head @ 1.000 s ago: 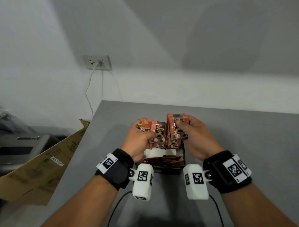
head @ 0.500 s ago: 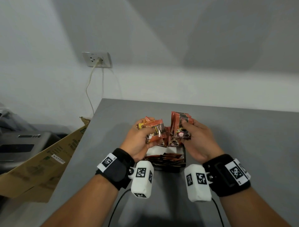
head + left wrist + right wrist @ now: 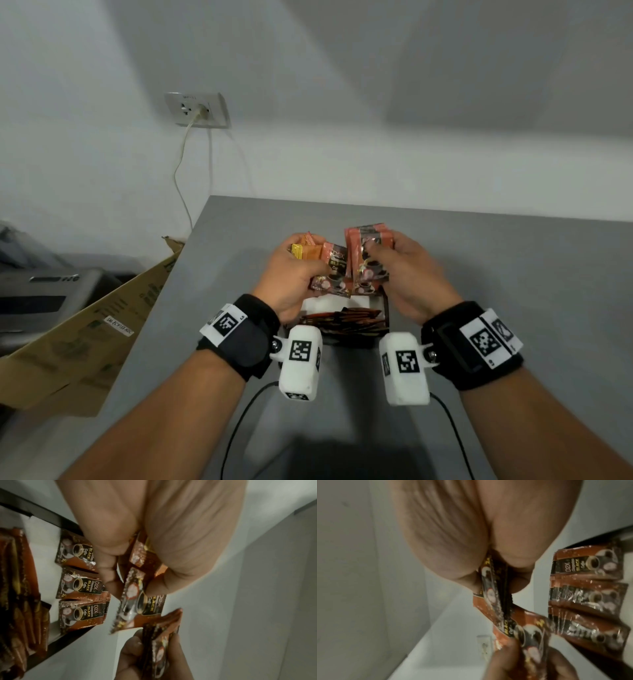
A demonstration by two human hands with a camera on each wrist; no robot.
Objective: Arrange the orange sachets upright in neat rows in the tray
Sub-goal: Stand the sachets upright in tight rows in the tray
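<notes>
- My left hand (image 3: pixel 291 274) grips a loose fan of orange foil coffee sachets (image 3: pixel 329 270), thumb on the printed faces and fingers curled behind them; a yellow-gold packet edge (image 3: pixel 297 251) pokes out at the far side of the bunch.
- My right hand (image 3: pixel 407 274) pinches a tidier, squared-up stack of the same orange sachets (image 3: pixel 368 250), held upright with the thumb across the front.
- The two bunches sit just beside each other above the far end of the tray, their lower corners close; I cannot tell whether they touch.
- The small black-rimmed tray with a white floor (image 3: pixel 385 308) lies on the grey tabletop (image 3: pixel 513 274) between my wrists.
- In the tray's near part, a row of orange sachets stands on edge (image 3: pixel 342 320), packed close together.
- From the left wrist view, three more sachets lie flat, faces up, one beside the next (image 3: pixel 80 586), on the white floor at the tray's far part, under my left fingers (image 3: pixel 109 566).
- The right wrist view shows those same flat sachets (image 3: pixel 585 595) against the tray's dark rim, though blurred.
- A white wall socket with a plugged-in cord (image 3: pixel 197 110) sits on the wall beyond the table, and a brown cardboard box (image 3: pixel 85 335) leans off the table's left edge.
</notes>
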